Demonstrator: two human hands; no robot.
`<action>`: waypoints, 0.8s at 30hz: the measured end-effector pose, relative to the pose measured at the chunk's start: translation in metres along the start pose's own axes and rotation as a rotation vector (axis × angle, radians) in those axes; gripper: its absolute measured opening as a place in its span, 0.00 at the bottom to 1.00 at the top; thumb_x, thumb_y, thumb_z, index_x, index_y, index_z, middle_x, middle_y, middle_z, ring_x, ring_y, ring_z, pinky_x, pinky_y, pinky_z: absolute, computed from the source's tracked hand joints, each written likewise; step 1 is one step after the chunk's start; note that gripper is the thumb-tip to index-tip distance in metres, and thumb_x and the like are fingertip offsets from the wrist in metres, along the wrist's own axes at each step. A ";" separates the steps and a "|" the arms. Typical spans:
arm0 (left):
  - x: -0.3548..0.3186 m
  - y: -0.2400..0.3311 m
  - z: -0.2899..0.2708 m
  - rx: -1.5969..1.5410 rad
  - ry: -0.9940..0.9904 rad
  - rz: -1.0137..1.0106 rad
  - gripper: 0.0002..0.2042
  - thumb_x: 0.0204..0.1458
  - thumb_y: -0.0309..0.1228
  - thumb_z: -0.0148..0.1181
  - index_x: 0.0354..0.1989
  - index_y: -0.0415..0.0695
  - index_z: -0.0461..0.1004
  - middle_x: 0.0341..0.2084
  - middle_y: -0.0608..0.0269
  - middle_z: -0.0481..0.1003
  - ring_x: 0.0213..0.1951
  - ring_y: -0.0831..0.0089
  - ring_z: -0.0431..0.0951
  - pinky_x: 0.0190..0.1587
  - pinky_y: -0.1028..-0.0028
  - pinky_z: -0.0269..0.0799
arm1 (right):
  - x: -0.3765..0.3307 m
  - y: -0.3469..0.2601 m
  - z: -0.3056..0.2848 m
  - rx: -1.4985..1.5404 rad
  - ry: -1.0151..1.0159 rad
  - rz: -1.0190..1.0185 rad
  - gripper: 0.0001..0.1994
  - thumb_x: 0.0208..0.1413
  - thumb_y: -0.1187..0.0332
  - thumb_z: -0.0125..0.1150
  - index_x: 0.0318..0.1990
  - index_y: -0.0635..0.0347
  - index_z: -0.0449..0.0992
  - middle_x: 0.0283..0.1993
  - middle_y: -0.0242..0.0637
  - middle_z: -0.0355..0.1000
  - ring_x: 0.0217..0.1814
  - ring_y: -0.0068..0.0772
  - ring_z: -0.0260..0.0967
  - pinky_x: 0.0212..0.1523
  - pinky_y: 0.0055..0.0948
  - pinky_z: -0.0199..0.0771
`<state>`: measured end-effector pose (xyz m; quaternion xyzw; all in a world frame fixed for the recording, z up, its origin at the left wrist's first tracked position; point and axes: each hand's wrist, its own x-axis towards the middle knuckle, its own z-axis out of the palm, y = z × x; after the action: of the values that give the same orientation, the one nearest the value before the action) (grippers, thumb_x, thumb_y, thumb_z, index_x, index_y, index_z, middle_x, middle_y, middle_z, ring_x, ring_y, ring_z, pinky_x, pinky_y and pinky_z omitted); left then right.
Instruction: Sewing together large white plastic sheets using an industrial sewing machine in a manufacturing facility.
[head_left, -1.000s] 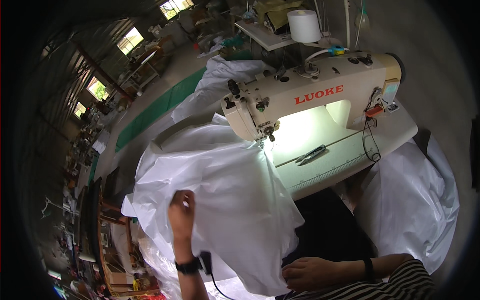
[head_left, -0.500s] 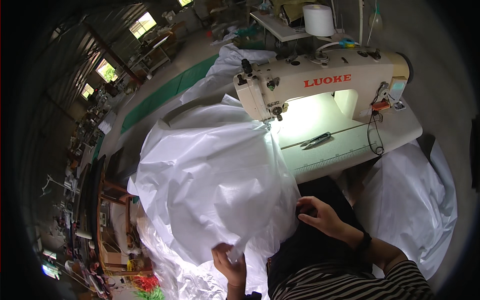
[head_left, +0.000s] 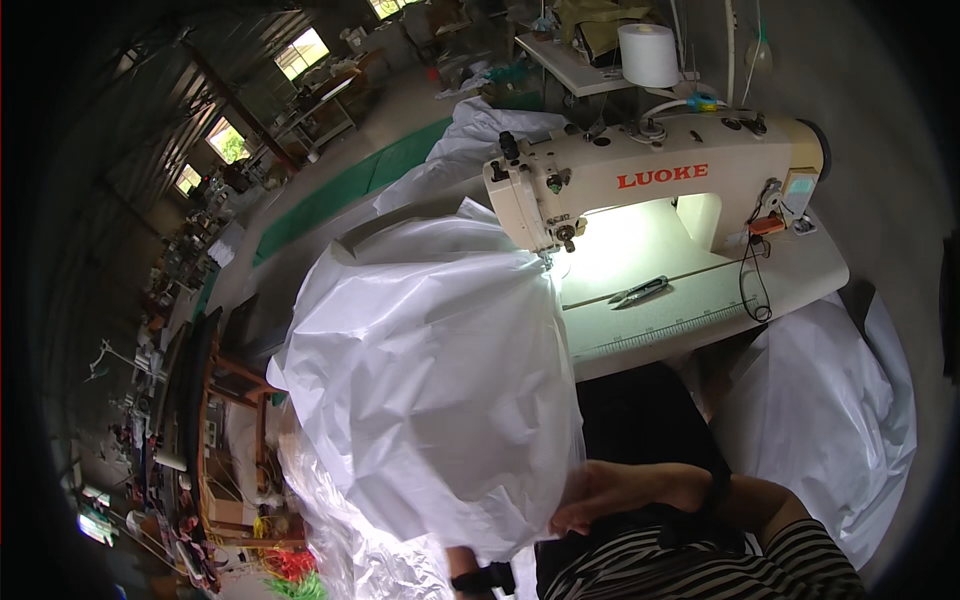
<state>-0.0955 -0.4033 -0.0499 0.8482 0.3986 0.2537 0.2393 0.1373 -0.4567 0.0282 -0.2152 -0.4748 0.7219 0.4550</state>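
The left hand is hidden behind the white fabric [head_left: 430,390]; only a dark wristband [head_left: 483,578] and a bit of forearm show at the lower edge. The right hand [head_left: 625,490] has its fingertips tucked behind the fabric's edge, so its grip cannot be read. The needle of the sewing machine [head_left: 650,180] is covered by the bunched cloth. The striped sleeve [head_left: 700,570] is cut off by the bottom edge. The far workshop benches [head_left: 200,240] are too small to make out.

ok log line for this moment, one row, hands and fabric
right hand: on near edge of white fabric | left hand: hidden under fabric, only wrist shows | fabric: far edge under sewing machine needle | snips: on machine table, untouched
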 end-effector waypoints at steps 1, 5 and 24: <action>-0.010 -0.013 -0.019 0.061 -0.014 -0.058 0.20 0.55 0.29 0.60 0.56 0.38 0.68 0.53 0.41 0.71 0.58 0.49 0.70 0.58 0.60 0.67 | -0.008 0.010 0.004 0.060 0.015 0.012 0.15 0.65 0.60 0.57 0.45 0.64 0.77 0.34 0.30 0.74 0.29 0.18 0.67 0.32 0.20 0.70; -0.046 -0.043 -0.063 0.210 -0.202 -0.268 0.20 0.55 0.29 0.60 0.57 0.39 0.68 0.55 0.44 0.70 0.59 0.52 0.69 0.59 0.61 0.66 | -0.035 0.068 0.008 0.260 0.273 0.108 0.14 0.65 0.60 0.57 0.44 0.64 0.77 0.32 0.31 0.74 0.27 0.17 0.65 0.30 0.20 0.68; -0.012 -0.069 -0.128 0.354 -1.050 -0.409 0.13 0.52 0.29 0.63 0.45 0.40 0.76 0.44 0.49 0.77 0.44 0.56 0.77 0.47 0.64 0.71 | -0.123 0.039 0.027 -0.175 0.819 0.231 0.09 0.64 0.66 0.58 0.39 0.63 0.78 0.24 0.27 0.72 0.23 0.11 0.63 0.24 0.15 0.62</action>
<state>-0.2200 -0.3472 0.0020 0.7933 0.4185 -0.3218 0.3033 0.1600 -0.5812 -0.0092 -0.5734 -0.2874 0.5801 0.5021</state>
